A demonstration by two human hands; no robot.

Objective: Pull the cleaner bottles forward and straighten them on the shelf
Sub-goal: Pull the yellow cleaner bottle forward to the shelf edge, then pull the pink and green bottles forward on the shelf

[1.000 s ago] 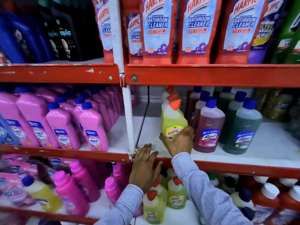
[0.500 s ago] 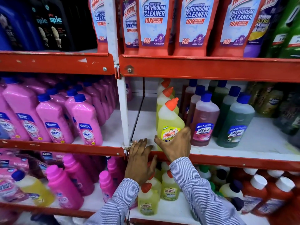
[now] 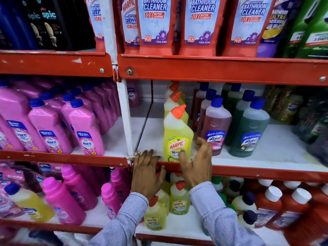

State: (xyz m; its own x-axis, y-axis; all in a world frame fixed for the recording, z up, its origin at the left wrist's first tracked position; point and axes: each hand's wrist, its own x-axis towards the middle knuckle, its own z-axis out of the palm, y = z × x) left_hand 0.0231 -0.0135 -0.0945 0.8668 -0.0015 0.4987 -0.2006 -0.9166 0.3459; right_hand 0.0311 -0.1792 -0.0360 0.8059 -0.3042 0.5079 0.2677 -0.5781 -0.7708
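Note:
A yellow Harpic bottle (image 3: 177, 132) with an orange cap stands upright at the front edge of the middle shelf (image 3: 266, 174). Two more yellow Harpic bottles (image 3: 174, 102) line up behind it. My right hand (image 3: 197, 162) is cupped loosely at the bottle's lower right. Its thumb lies on the label and its fingers are spread beside the base, not clamped. My left hand (image 3: 145, 171) lies flat over the red shelf rail just left of the bottle and holds nothing.
Reddish Lizol bottles (image 3: 215, 121) and green Lizol bottles (image 3: 252, 125) stand in rows right of the yellow ones. Pink Shakti bottles (image 3: 83, 125) fill the left bay past a white upright (image 3: 125, 112). Red Harpic bathroom cleaner bottles (image 3: 154, 23) stand above. Small yellow Harpic bottles (image 3: 179, 201) stand below.
The front yellow bottle has come forward to the shelf edge. My right hand has loosened from a grip to spread fingers. My left hand stays on the rail.

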